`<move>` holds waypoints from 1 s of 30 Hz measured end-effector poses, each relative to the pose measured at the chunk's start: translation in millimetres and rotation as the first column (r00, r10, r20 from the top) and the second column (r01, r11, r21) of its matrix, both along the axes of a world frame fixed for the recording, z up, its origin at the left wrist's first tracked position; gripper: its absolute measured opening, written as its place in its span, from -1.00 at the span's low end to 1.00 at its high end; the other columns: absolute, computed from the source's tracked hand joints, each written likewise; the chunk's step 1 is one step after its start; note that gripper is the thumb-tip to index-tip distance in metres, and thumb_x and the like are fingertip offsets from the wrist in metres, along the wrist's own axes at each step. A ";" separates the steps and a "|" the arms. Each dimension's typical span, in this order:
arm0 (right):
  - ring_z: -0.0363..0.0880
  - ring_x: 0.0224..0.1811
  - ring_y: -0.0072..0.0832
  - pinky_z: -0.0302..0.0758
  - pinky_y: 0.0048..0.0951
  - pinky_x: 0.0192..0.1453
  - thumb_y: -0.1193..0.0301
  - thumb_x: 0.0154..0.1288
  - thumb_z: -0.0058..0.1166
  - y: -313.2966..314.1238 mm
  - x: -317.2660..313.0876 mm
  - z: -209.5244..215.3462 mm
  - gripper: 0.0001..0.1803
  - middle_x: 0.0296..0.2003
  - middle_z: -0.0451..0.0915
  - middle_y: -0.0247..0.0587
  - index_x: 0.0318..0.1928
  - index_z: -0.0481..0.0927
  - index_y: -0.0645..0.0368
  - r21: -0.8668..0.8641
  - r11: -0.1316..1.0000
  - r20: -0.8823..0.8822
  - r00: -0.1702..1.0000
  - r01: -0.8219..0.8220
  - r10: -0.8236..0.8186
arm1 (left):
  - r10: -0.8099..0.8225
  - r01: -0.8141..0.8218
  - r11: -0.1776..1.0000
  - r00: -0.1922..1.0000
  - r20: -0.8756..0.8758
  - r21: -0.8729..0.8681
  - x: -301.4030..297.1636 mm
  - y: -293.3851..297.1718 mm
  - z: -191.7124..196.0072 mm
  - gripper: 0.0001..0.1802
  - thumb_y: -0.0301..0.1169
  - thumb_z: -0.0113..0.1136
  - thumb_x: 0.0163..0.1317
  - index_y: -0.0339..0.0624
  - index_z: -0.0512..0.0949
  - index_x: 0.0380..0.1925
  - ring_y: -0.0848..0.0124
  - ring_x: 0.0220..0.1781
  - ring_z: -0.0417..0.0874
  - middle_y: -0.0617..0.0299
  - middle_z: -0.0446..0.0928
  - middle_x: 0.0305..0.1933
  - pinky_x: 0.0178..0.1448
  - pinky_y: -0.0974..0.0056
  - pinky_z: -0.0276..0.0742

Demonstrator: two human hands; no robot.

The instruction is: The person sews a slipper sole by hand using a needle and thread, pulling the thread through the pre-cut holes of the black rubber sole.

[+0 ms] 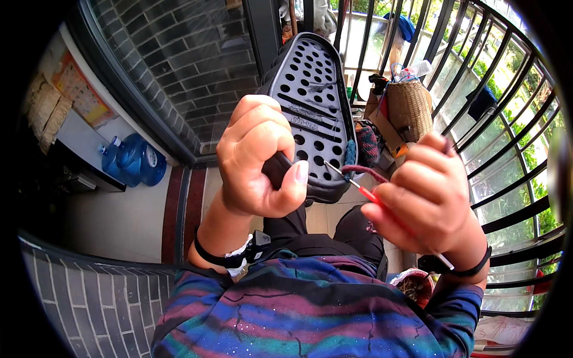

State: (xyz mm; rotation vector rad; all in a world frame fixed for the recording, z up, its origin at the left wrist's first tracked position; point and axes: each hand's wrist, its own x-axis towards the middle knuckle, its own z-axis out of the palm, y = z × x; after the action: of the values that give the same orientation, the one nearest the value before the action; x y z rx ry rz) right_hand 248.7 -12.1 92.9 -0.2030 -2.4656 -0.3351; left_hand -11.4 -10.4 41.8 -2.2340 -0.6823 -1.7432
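A dark grey shoe sole (325,89) with rows of round holes and a raised black rim stands tilted before me. My left hand (256,158) is closed on its black edge at the near left, thumb on top. In my closed right hand (424,194) is a red-handled crochet hook (366,193), its thin metal tip over the near right part of the sole. Maroon yarn (371,171) runs from the hook's shaft to my right fingers. Teal stitches (350,154) line the sole's right rim. My left fingertips are hidden.
A woven basket (410,107) and cardboard stand beyond the sole, by curved black railings (507,113). Blue water jugs (140,160) are at left, past a dark door frame (110,65). A pot (413,285) sits beside my right forearm.
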 end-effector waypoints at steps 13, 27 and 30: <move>0.44 -0.44 -0.34 0.31 -0.23 -0.19 -0.03 0.17 0.34 -21.8 -3.7 -22.7 -0.49 -0.45 0.44 -0.31 -0.27 0.64 0.24 0.283 0.928 -0.057 0.970 0.243 -0.237 | -0.037 0.038 0.997 0.999 -0.016 0.073 8.8 -2.6 1.7 -0.72 -0.27 0.32 -0.04 -0.15 0.42 -0.60 0.15 -0.36 0.46 0.16 0.44 -0.51 -0.23 0.16 0.46; 0.41 -0.14 -0.29 0.25 -0.24 0.05 -0.20 0.10 0.11 -1.5 -29.2 1.7 -0.28 -0.23 0.43 -0.25 0.00 0.54 0.19 0.327 0.849 0.196 0.849 0.416 -0.491 | 0.140 -0.131 0.974 0.989 -0.038 0.185 15.0 -3.1 12.6 -0.75 -0.30 0.34 -0.07 -0.12 0.44 -0.57 0.14 -0.37 0.49 0.17 0.45 -0.50 -0.21 0.11 0.52; 0.44 -0.17 -0.28 0.26 -0.23 0.02 -0.22 0.13 0.14 1.4 -26.8 0.5 -0.19 -0.21 0.47 -0.26 0.13 0.56 0.24 0.306 0.887 0.055 0.924 0.346 -0.379 | 0.140 -0.136 0.976 0.990 -0.013 0.173 13.4 -4.1 14.0 -0.74 -0.30 0.34 -0.06 -0.13 0.43 -0.58 0.15 -0.39 0.47 0.18 0.43 -0.51 -0.21 0.11 0.51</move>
State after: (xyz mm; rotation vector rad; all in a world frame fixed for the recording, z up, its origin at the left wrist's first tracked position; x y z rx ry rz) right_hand 222.0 -10.7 93.4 -0.5361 -2.4420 -0.8874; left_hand 2.0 -14.5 55.8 -2.0401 -0.6396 -1.6382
